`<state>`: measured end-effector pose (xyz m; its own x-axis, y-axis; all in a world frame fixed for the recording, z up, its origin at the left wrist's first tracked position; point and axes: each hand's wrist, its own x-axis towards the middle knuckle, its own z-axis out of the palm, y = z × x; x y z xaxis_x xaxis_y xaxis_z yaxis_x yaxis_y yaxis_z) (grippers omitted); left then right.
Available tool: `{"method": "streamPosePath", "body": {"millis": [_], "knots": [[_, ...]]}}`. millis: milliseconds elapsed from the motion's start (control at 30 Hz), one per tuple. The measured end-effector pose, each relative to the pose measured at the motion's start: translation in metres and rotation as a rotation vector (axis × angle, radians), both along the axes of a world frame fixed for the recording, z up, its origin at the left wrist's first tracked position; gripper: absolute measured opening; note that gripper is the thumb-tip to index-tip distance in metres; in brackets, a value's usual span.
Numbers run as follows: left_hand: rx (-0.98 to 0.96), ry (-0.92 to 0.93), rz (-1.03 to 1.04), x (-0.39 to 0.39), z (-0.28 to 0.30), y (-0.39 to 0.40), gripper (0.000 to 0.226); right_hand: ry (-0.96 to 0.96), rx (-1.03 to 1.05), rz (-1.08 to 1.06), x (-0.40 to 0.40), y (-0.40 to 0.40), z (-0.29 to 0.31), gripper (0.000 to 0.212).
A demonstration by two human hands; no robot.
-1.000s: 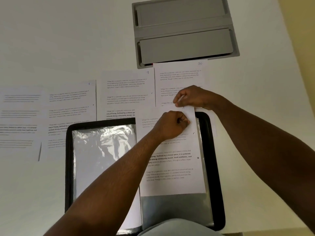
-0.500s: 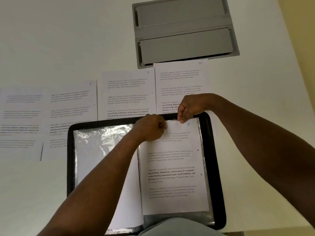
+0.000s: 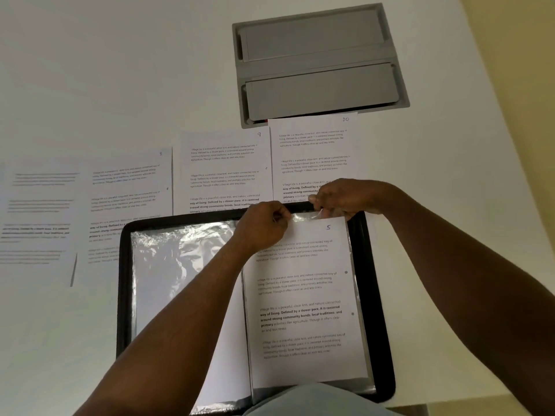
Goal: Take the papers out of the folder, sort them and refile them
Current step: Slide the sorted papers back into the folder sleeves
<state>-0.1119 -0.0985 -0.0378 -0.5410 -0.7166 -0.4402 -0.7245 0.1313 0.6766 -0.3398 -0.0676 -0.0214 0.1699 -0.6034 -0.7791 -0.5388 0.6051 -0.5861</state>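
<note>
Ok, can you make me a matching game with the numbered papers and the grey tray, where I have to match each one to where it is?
Things:
1. page 5
2. page 9
3. page 10
4. grey tray

Places:
A. far end of the table, past all the sheets
B. on the table, its top edge overlapping the tray's near rim
C. in the open folder's right-hand plastic sleeve
D. on the table, just left of page 10

Pairs: 1-C, 2-D, 3-B, 4-A
</note>
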Motion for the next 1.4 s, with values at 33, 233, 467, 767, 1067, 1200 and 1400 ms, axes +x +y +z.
{"method": "streamPosePath", "body": {"millis": [33, 233, 467, 767, 1067, 1200, 1400], "knots": [[-0.024, 0.014, 0.024, 0.001, -0.001, 0.003, 0.012, -0.047, -0.003, -0.126, -0.001, 0.01, 0.0, 0.042], [-0.259, 0.096, 0.102, 0.024, -0.01, 0.037, 0.064, -0.266, 0.102, -0.309, 0.0, 0.084, -0.008, 0.039], [-0.426, -0.39, -0.01, 0.09, -0.024, 0.089, 0.072, -0.226, 0.139, -0.44, 0.044, 0.144, -0.01, 0.034], [-0.348, -0.506, -0.117, 0.2, -0.039, 0.096, 0.083, -0.421, 0.005, -0.669, 0.121, 0.136, 0.037, 0.031], [-0.396, -0.423, -0.168, 0.29, -0.043, 0.075, 0.068, -0.139, -0.14, -0.597, 0.252, 0.069, 0.077, 0.017], [-0.153, 0.197, 0.276, 0.291, -0.023, 0.063, 0.047, 0.095, -0.192, -0.439, 0.313, 0.045, 0.068, 0.021], [0.624, 0.418, 0.565, 0.29, 0.017, 0.05, 0.055, 0.207, -0.254, -0.023, 0.364, 0.045, 0.045, 0.043]]}}
